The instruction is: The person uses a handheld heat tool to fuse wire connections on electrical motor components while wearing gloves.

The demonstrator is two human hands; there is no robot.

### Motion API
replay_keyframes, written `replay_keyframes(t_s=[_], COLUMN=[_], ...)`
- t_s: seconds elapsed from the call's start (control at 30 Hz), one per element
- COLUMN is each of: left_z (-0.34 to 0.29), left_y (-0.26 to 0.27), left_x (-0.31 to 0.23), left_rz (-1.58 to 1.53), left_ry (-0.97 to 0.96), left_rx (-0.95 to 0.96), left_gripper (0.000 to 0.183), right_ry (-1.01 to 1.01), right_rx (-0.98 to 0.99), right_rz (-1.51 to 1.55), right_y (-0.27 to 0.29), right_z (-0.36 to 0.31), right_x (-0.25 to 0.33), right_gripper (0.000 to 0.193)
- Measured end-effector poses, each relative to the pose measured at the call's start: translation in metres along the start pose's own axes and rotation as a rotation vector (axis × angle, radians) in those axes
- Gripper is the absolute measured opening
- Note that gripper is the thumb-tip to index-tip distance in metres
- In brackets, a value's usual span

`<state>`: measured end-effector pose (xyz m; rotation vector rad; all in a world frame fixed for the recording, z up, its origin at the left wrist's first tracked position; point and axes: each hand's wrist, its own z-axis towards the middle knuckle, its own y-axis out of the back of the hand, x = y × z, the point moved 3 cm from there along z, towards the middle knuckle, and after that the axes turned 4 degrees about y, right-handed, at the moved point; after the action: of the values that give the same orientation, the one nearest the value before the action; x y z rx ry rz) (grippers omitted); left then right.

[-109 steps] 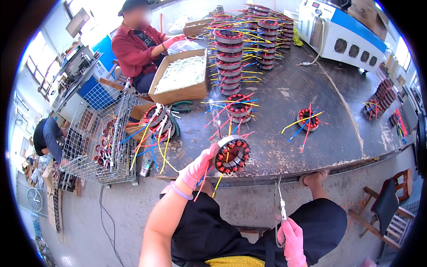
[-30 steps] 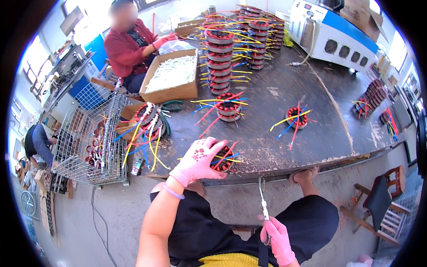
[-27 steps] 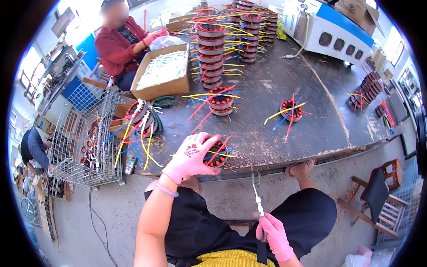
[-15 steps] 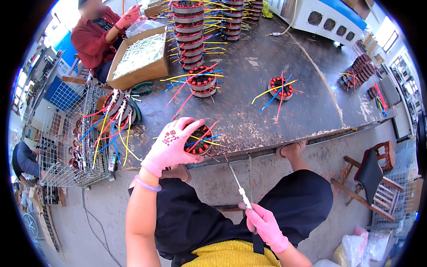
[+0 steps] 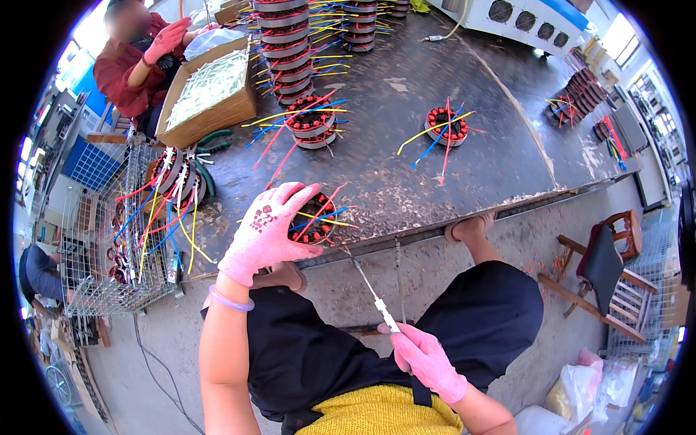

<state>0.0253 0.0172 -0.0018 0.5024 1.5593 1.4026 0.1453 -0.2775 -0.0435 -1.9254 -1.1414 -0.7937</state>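
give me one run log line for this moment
left grip: on wire-wound ring, near table edge | right grip: holding thin tool, tip near ring | beyond: ring stack

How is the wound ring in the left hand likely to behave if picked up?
The wound ring is probably heavy for its size, given its densely packed red windings. Its coloured wires look thin and splay outward, so they may flex or snag. Its round outline might let it roll if stood on edge.

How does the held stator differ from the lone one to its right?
The held stator is near the table edge; the lone stator lies farther in. The left hand partly covers the held stator; the lone stator is untouched. Both have red windings and red, yellow, blue leads.
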Motion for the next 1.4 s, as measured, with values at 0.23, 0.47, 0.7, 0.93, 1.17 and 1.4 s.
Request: replay_keyframes(t_s=[0.23,0.47,0.7,0.93,1.17,1.4], left_z=[0.0013,0.0011,0.0002,0.0009,0.0003,0.0006], left_y=[0.0003,0.0016,-0.0001,-0.0009,-0.0002,-0.0009], left_x=[-0.0021,-0.0033,-0.0022,-0.0022,-0.0038,-0.0034], left_rz=[0.004,-0.011,0.011,-0.002,0.016,0.022], left_ry=[0.017,0.017,0.001,0.004,0.011,0.017], left_rx=[0.018,0.017,0.001,0.004,0.011,0.017], left_gripper=[0.091,0.091,0.09,0.091,0.091,0.091], right_ry=[-0.026,-0.04,-0.006,-0.022,0.01,-0.002], right_rx=[0.001,0.008,0.011,0.001,0.002,0.003], right_rz=[0.085,0.056,0.055,0.055,0.031,0.002], right_y=[0.0008,0.0012,-0.0011,0.0003,0.0013,0.0021], right_z=[0.0014,0.0016,0.0018,0.0025,0.0021,0.0015], right_x=[-0.0093,-0.0057,-0.0046,-0.006,-0.0061,-0.0021], right_gripper=[0.039,0.038,0.038,0.037,0.038,0.038])
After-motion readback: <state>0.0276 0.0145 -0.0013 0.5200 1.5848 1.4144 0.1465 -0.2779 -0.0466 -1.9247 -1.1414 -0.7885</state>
